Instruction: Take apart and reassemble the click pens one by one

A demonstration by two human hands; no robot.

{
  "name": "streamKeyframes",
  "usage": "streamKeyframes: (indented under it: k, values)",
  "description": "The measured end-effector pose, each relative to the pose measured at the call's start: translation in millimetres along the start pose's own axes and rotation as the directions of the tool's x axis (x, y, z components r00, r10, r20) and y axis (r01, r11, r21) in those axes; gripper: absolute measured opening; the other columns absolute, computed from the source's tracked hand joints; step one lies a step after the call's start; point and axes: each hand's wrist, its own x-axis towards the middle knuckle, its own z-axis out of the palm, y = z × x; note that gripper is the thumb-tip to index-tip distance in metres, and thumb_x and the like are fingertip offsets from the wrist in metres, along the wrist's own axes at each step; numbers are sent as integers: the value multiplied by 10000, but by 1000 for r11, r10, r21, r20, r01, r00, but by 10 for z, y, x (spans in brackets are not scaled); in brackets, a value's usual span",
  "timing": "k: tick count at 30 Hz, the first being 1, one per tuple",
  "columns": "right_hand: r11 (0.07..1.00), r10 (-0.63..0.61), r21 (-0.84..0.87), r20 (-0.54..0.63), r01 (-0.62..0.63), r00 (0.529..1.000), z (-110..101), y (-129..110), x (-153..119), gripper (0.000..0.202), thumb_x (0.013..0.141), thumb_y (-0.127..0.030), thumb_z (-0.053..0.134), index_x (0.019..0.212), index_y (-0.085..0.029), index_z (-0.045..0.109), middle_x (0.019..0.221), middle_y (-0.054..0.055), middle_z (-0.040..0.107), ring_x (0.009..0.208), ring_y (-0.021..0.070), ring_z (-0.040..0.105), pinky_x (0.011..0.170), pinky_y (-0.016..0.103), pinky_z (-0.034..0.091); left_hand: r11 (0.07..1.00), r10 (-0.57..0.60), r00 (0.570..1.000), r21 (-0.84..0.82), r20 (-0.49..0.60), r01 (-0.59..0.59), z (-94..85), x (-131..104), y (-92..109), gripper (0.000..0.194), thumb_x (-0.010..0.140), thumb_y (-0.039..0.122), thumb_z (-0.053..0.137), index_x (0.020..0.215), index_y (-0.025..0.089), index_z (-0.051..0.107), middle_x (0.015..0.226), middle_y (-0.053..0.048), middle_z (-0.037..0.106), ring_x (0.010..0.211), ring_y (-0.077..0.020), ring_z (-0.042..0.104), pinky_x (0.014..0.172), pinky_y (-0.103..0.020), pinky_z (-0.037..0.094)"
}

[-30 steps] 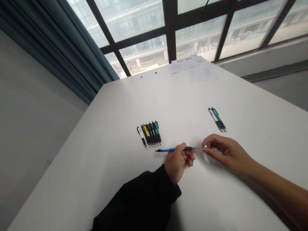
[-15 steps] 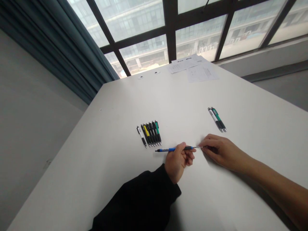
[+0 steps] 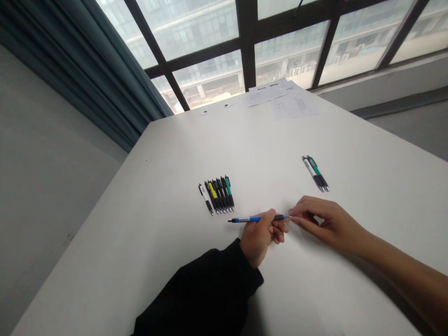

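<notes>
A blue pen (image 3: 249, 219) lies nearly level in my left hand (image 3: 259, 235), held between thumb and fingers, with its black end pointing left. My right hand (image 3: 317, 218) has thumb and forefinger brought together at the pen's right tip; what sits between those fingertips is too small to make out. To the left, several pens stand in a close slanted row on the table, among them a white one (image 3: 206, 199), a yellow one (image 3: 213, 192) and a green one (image 3: 229, 190). Beyond my right hand, a white-and-black pen (image 3: 310, 167) rests beside a green-and-black pen (image 3: 317, 169).
The white table (image 3: 168, 158) reaches to the window. Printed papers (image 3: 292, 103) lie at its far edge, and two small white pieces with dark spots (image 3: 228, 105) are left of them. A blue curtain (image 3: 101, 65) hangs at the left.
The thin metallic piece seen between the blue pen and my right fingertips no longer shows as a long span. The pen has moved slightly right, so its tip is now by my right fingers.
</notes>
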Motion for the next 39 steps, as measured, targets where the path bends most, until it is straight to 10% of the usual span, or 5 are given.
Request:
streamKeyframes:
  k: [9,39]
  values:
    - [980,186,77,-10,-184,983,-23,29,-33,123,921,-277,597,825,-200,599,668,-2,570,576,125,501,523,252,404,990,-20,1000,-143,-22,16,-35,5,19,316,708,421,685,728,108,652,611,-39,607,477,-94,494,480,-232,304]
    - [946,245,-235,61,-225,968,-75,242,-19,121,900,-263,600,836,-224,695,735,31,711,633,195,624,618,344,485,993,5,995,-121,-101,-18,-5,-17,52,229,663,307,735,677,137,582,555,16,564,442,-48,444,470,-196,271]
